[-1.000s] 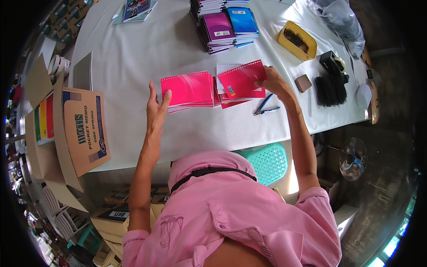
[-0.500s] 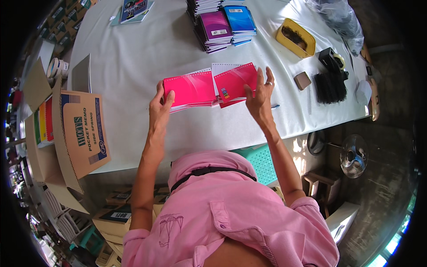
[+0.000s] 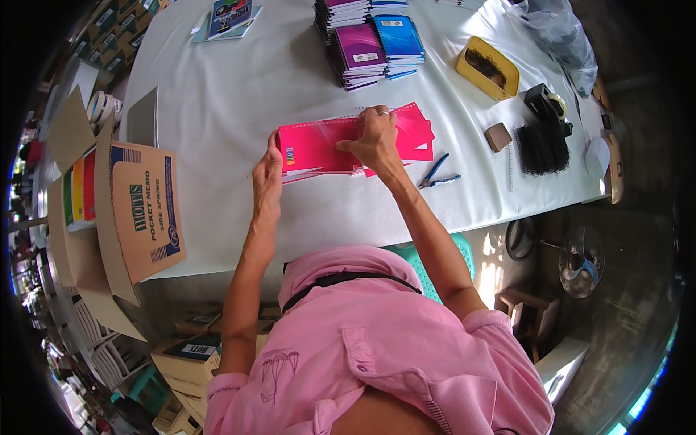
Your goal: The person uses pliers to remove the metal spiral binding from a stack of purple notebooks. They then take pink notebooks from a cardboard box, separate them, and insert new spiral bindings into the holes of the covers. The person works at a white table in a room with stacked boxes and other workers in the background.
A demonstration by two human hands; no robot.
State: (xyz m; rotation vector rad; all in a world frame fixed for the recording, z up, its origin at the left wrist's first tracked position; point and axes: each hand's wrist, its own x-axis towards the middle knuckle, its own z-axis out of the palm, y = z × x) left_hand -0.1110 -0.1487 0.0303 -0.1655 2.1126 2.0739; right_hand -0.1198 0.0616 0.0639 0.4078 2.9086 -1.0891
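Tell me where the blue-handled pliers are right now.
In the head view, the blue-handled pliers lie on the white table, just right of the right hand and the pink notebooks.

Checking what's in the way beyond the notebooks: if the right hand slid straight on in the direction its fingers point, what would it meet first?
The right hand lies on the pink notebooks, fingers pointing up the table. Beyond them is bare white tablecloth, then probably the stack of purple notebooks, though the exact line is uncertain.
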